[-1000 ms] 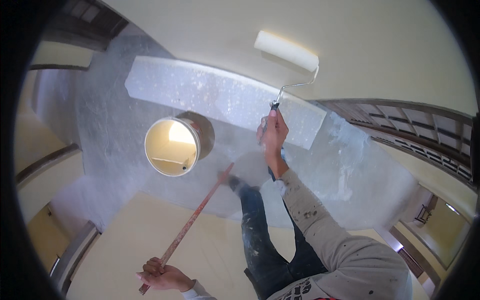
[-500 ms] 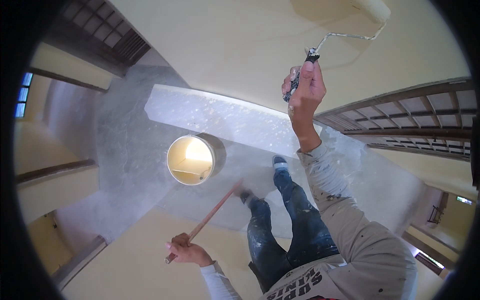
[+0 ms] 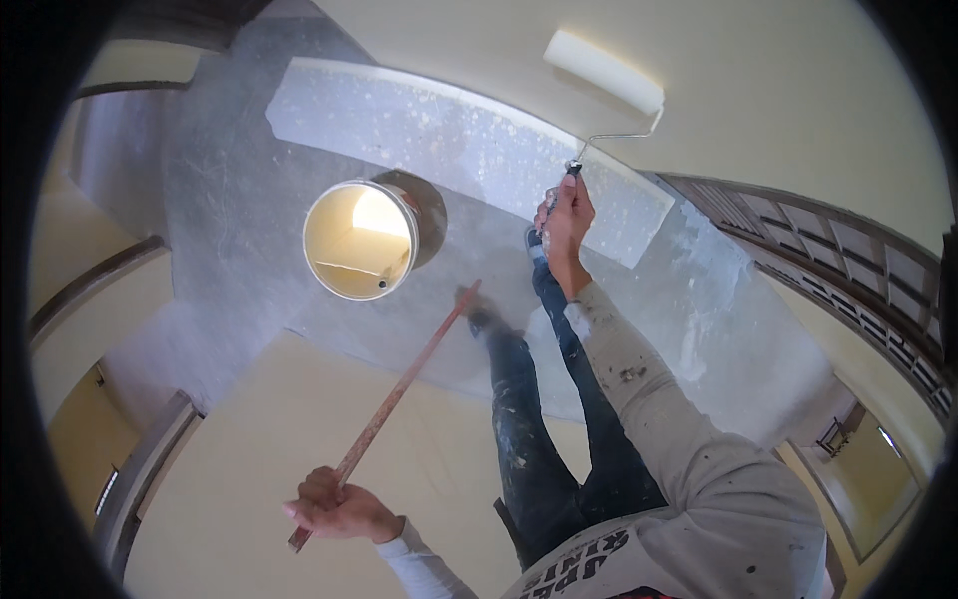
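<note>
Clock positions are read from the centre of the view. At 1 o'clock we see a paint roller (image 3: 604,76), its pale sleeve in front of a cream wall (image 3: 758,120); we cannot tell whether the two touch. The right hand (image 3: 569,222), near 1 o'clock and closer to the centre, has its fingers clamped on the roller's dark, paint-flecked handle; from there the wire frame bends up to the sleeve's right end. At 7 o'clock we find the left hand (image 3: 339,507), its fingers wrapped round a reddish stick (image 3: 391,402) — a short end projects below the fist, and the rest slants up toward 1 o'clock, ending near the centre. An open bucket (image 3: 327,228), pale yellow inside, stands at 10 o'clock on the grey floor (image 3: 235,190). At 12 o'clock we note a paint-spotted pale sheet (image 3: 449,122) along the wall's foot — and, at 3 o'clock, a dark slatted frame (image 3: 833,255).
</note>
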`<action>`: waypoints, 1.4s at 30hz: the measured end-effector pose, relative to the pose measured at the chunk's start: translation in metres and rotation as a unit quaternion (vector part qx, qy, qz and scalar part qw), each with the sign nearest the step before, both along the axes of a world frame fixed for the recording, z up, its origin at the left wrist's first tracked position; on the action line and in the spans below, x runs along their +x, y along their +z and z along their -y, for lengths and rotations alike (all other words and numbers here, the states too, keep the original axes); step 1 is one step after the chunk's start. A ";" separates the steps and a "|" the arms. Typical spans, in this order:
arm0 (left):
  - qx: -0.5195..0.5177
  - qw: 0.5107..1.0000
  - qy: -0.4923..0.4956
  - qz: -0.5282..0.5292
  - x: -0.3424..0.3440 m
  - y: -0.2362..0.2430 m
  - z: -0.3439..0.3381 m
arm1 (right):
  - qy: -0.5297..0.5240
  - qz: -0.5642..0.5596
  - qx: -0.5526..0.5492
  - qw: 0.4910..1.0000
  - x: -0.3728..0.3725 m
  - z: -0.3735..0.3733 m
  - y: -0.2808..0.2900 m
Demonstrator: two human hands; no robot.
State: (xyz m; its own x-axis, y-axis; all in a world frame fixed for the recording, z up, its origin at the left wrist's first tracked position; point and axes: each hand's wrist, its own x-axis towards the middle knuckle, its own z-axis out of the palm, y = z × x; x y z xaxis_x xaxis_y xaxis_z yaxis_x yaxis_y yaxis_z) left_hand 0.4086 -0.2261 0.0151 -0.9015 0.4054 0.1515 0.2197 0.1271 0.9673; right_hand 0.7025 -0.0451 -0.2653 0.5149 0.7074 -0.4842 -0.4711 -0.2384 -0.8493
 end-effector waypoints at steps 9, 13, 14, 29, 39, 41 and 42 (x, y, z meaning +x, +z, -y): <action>-0.024 0.995 0.032 -0.088 0.021 -0.010 -0.033 | 0.009 -0.073 -0.197 0.978 0.028 -0.036 -0.214; -0.037 0.991 0.035 -0.122 0.033 -0.012 -0.049 | -0.009 -0.160 -0.280 0.947 0.049 -0.075 -0.281; -0.042 0.991 0.020 -0.125 0.031 -0.014 -0.049 | -0.002 -0.171 -0.285 0.943 0.062 -0.084 -0.297; -0.043 0.998 0.032 -0.021 0.000 0.006 -0.017 | -0.007 -0.027 -0.098 0.995 -0.022 -0.019 -0.014; -0.062 0.989 -0.112 0.079 -0.001 0.015 -0.026 | -0.027 0.081 0.091 0.992 -0.040 -0.051 0.227; -0.098 0.984 -0.129 0.067 -0.004 0.021 -0.017 | -0.024 0.099 0.154 0.983 -0.053 -0.067 0.252; -0.110 0.980 -0.150 0.071 -0.001 0.020 -0.018 | -0.030 0.122 0.177 0.976 -0.044 -0.074 0.272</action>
